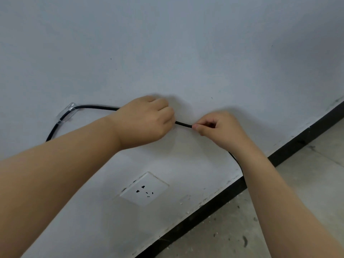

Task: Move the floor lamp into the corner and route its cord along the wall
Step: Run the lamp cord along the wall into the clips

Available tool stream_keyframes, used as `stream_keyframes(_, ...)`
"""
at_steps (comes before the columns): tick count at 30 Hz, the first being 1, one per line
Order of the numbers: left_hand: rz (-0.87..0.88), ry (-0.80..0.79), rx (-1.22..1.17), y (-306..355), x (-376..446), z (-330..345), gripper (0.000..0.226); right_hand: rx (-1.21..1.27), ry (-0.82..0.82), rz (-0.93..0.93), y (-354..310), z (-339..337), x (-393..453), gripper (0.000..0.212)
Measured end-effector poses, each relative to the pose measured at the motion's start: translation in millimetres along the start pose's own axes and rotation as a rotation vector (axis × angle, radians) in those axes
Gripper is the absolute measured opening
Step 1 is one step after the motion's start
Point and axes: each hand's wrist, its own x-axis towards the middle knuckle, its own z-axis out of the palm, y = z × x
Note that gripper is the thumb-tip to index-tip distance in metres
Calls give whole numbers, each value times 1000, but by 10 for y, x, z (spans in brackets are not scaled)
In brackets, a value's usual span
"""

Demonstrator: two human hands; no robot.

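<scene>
cord point(183, 124), thin and black, runs across the white wall point(186, 53) above the outlet point(144, 189). at the far left it passes under a clear plastic clip point(65, 113) stuck to the wall, then drops down and left until the left forearm hides it. from the clip it arcs right and disappears behind the left hand point(147, 121), shows again as a short bare stretch between the two hands, and enters the right hand point(217, 128). beyond the right wrist a dark curve of it comes out and bends down toward the black baseboard point(214, 203), partly covered by the right forearm.

left hand is curled into a loose fist against the wall with its back to the camera; the cord goes in on one side and comes out on the other, so the fingers are closed over it, though the grip itself is hidden. right hand pinches the cord between thumb and fingertips point(195, 127), the other fingers folded in, knuckles near the wall.

outlet is a white square plate set in the wall below and between the hands, with nothing plugged in. baseboard runs diagonally from lower centre up to the right edge, and grey concrete floor point(297, 192), speckled with dust and small marks, lies beyond it. lamp itself is out of view.
</scene>
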Motion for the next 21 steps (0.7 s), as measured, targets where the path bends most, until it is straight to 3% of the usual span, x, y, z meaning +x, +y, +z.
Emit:
stream_keyframes(3, -107, -6, -68, 5, -7, -14, 10, 20, 136, -24, 77, 88, -19, 12)
stream_keyframes(6, -171, 44, -41, 71, -21, 29, 21, 84, 228, -75, 173, 192, -89, 12)
stream_keyframes(11, -416, 89, 36, 226, -61, 64, 18, 250, 305, -109, 267, 376, -214, 20)
stream_keyframes(16, -619, 171, -15, 243, -43, 75, 18, 402, 296, -16, 305, 611, -316, 32)
stream_keyframes(20, -593, 338, 8, 274, 87, 162, 20, 377, 289, 38, 384, 609, -385, 11)
stream_keyframes(21, -712, 293, 18, 367, -143, 115, 20, 337, 200, 38, 303, 768, -454, 8)
